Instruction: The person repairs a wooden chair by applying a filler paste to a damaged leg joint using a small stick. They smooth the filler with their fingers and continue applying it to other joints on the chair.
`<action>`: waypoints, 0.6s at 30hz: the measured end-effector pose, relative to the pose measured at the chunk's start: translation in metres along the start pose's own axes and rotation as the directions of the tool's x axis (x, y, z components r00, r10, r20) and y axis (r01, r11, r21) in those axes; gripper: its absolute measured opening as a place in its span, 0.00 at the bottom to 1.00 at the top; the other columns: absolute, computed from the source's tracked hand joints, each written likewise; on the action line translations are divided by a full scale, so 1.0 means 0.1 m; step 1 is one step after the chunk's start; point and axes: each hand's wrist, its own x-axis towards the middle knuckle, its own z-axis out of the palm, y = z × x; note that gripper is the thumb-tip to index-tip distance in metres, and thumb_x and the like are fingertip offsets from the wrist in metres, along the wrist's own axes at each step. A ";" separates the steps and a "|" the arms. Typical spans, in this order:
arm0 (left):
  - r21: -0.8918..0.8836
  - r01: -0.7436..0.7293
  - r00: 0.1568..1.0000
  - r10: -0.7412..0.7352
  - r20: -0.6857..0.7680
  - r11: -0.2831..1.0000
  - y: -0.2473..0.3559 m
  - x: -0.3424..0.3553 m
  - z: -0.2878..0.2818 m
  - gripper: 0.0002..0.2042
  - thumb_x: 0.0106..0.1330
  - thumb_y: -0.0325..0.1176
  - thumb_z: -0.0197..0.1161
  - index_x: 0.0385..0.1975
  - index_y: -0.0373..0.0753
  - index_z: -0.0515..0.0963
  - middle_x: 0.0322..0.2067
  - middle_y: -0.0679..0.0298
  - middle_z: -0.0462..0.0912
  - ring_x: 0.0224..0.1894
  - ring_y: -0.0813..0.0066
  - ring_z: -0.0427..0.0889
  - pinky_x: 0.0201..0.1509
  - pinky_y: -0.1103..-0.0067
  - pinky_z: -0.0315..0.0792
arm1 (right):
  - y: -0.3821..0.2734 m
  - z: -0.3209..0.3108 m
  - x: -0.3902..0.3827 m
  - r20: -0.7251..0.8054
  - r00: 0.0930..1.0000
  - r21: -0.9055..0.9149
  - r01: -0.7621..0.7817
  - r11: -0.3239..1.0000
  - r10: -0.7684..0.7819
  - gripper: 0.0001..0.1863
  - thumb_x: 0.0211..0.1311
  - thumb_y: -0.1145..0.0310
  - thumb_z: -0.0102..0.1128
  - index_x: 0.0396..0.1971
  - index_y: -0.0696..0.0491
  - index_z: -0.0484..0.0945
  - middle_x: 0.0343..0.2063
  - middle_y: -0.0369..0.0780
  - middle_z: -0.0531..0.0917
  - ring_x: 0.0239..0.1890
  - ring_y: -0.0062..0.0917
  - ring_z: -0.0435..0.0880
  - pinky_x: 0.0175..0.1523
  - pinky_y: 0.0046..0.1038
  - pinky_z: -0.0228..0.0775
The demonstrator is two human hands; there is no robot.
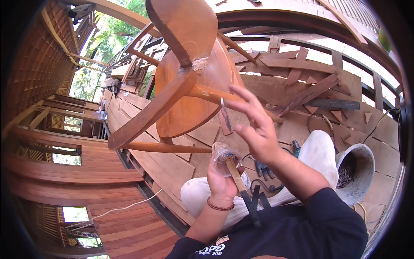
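My left hand [221, 181] is wrapped round a clear plastic cup [222, 160] with some brownish stuff inside. A flat wooden stick [235, 173] leans out of the cup toward me. My right hand [258, 125] is raised with its fingers apart, at a round rail [211, 94] of a brown wooden chair [177, 114]. Its fingertips overlap the rail; whether they press on it I cannot tell. The chair is tipped over in front of me. A rough, pale patch [200, 64] shows at a joint between its curved top piece and its leg.
A grey bucket [364, 168] with dark bits inside stands at my right. Wood offcuts [302, 71] lie across the plank floor [284, 93]. A dark glove [264, 170], a green-bodied tool [296, 148] and cables lie near my legs. A red-brown slatted wall [112, 172] is at the left.
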 end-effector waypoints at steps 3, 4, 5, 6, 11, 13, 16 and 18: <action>0.005 -0.025 1.000 0.025 -0.017 1.000 0.02 -0.02 -0.02 0.19 0.75 0.51 0.42 0.49 0.47 0.76 0.38 0.65 0.84 0.39 0.68 0.84 0.32 0.68 0.78 | 0.08 0.16 0.26 -0.116 0.991 -0.095 0.059 0.994 -0.070 0.33 0.53 0.72 0.56 0.64 0.52 0.71 0.70 0.53 0.56 0.72 0.46 0.58 0.73 0.41 0.47; -0.013 -0.024 0.999 0.024 -0.030 1.000 0.02 -0.02 -0.02 0.19 0.75 0.51 0.42 0.49 0.48 0.76 0.37 0.65 0.84 0.39 0.68 0.84 0.32 0.68 0.78 | 0.11 0.21 0.31 -0.138 0.986 -0.140 0.077 0.987 -0.096 0.34 0.54 0.72 0.56 0.65 0.51 0.70 0.70 0.53 0.55 0.72 0.47 0.56 0.74 0.42 0.46; 0.008 -0.030 0.999 0.030 -0.039 1.000 0.02 -0.02 -0.03 0.18 0.75 0.51 0.42 0.49 0.48 0.76 0.38 0.65 0.84 0.40 0.68 0.84 0.32 0.68 0.78 | 0.16 0.27 0.36 -0.158 0.980 -0.186 0.092 0.978 -0.122 0.35 0.54 0.72 0.56 0.67 0.50 0.68 0.71 0.53 0.53 0.73 0.47 0.54 0.74 0.42 0.46; 0.029 -0.040 0.998 0.041 -0.047 0.999 0.02 -0.03 -0.04 0.18 0.75 0.51 0.43 0.49 0.48 0.76 0.38 0.65 0.84 0.40 0.68 0.84 0.32 0.68 0.78 | 0.21 0.32 0.40 -0.174 0.973 -0.230 0.108 0.967 -0.150 0.36 0.54 0.72 0.56 0.68 0.49 0.67 0.72 0.54 0.52 0.74 0.48 0.52 0.74 0.42 0.45; 0.024 -0.038 0.998 0.039 -0.043 0.999 0.05 -0.03 -0.07 0.18 0.75 0.50 0.43 0.49 0.48 0.75 0.40 0.65 0.83 0.42 0.69 0.83 0.32 0.68 0.78 | 0.32 0.47 0.48 -0.185 0.967 -0.280 0.121 0.952 -0.177 0.37 0.56 0.71 0.56 0.70 0.50 0.64 0.74 0.51 0.47 0.76 0.44 0.45 0.75 0.43 0.39; 0.027 -0.037 0.998 0.038 -0.044 0.999 0.06 -0.02 -0.10 0.18 0.75 0.50 0.44 0.49 0.48 0.75 0.41 0.65 0.83 0.43 0.69 0.83 0.32 0.68 0.78 | 0.32 0.49 0.49 -0.187 0.967 -0.281 0.115 0.953 -0.171 0.37 0.57 0.71 0.56 0.70 0.50 0.63 0.74 0.51 0.46 0.76 0.45 0.44 0.75 0.43 0.39; 0.044 -0.055 0.998 0.056 -0.038 0.998 0.07 -0.02 -0.09 0.18 0.75 0.50 0.43 0.49 0.47 0.75 0.41 0.65 0.83 0.43 0.68 0.83 0.32 0.67 0.78 | 0.36 0.52 0.52 -0.176 0.967 -0.325 0.121 0.938 -0.186 0.38 0.57 0.69 0.59 0.71 0.48 0.61 0.72 0.56 0.45 0.75 0.53 0.44 0.75 0.47 0.40; 0.043 -0.059 0.997 0.060 -0.041 0.997 0.08 -0.03 -0.09 0.18 0.75 0.50 0.43 0.49 0.47 0.75 0.41 0.64 0.83 0.43 0.68 0.83 0.33 0.67 0.78 | 0.36 0.54 0.53 -0.179 0.961 -0.354 0.136 0.925 -0.210 0.37 0.57 0.69 0.59 0.70 0.50 0.62 0.72 0.57 0.46 0.74 0.55 0.45 0.74 0.49 0.39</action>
